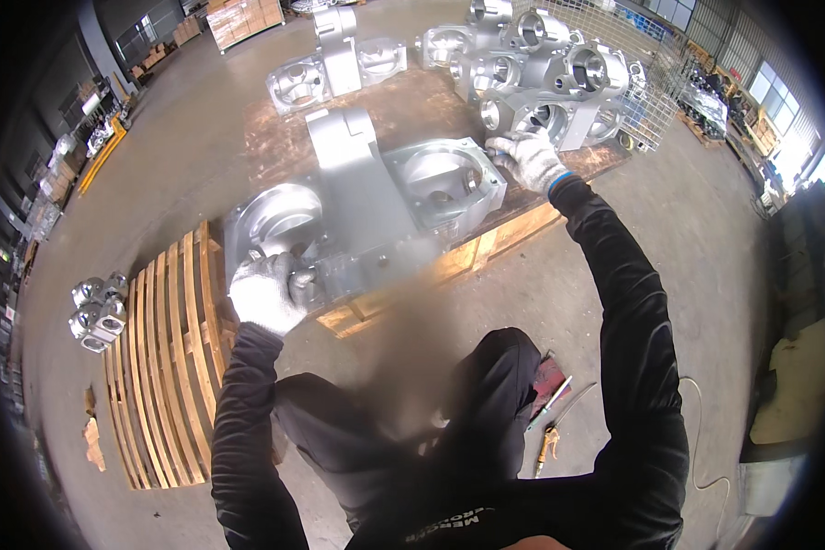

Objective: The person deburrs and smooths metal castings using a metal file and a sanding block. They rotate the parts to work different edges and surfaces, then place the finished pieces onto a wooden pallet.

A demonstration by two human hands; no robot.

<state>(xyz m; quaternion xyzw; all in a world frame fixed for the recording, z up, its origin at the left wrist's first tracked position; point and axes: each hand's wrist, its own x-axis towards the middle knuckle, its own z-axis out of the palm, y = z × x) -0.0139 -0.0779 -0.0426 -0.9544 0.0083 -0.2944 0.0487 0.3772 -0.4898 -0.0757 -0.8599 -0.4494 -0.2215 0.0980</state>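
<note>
A large silvery metal casting (362,188), with a round bore at each side and a raised arm in the middle, lies before me on a brown board on a wooden pallet (477,252). Both my hands wear white knit gloves. My left hand (270,293) curls its fingers over the casting's near left end, by the rim of the left bore. At the right end, my right hand (532,160) has its bent fingers at the casting's corner; their tips are partly hidden. A blurred patch covers the casting's near edge.
Another casting (335,64) stands farther back, and several more (545,82) crowd the far right beside a wire mesh cage (646,92). A slatted pallet (170,357) lies at my left near small metal parts (99,312). An air blow gun (547,447) rests on the floor.
</note>
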